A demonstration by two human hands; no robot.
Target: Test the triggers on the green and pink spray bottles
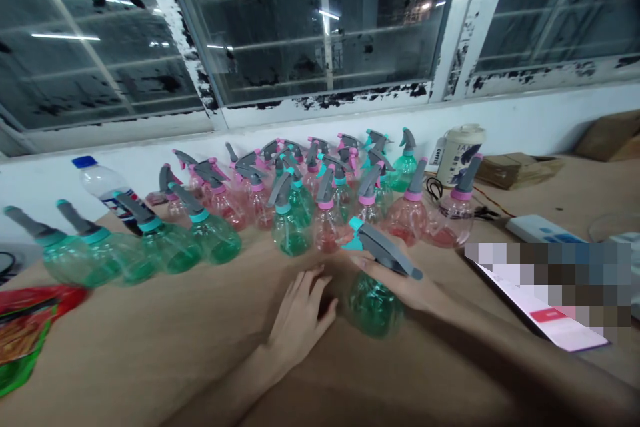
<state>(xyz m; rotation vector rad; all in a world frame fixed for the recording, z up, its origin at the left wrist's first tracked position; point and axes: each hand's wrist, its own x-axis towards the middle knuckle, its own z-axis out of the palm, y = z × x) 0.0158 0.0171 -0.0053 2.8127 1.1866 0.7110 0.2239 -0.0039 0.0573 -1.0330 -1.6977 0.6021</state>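
Note:
A green, see-through spray bottle (376,305) with a grey and turquoise trigger head stands upright at the front centre. My right hand (407,283) grips it around the neck, the fingers partly hidden behind the trigger head. To the left of that bottle, my left hand (299,315) is low over the table with fingers apart and nothing in them. Beyond both hands, another green spray bottle (293,233) and a pink spray bottle (329,227) stand in front of a crowded group with pink or turquoise collars.
Several green spray bottles (215,239) stand in a row at left, near a blue-capped drink bottle (100,180). A red and green packet (30,327) lies at the table's left edge. At right are a paper cup (460,150), a cardboard box (520,170) and a lit screen (555,323).

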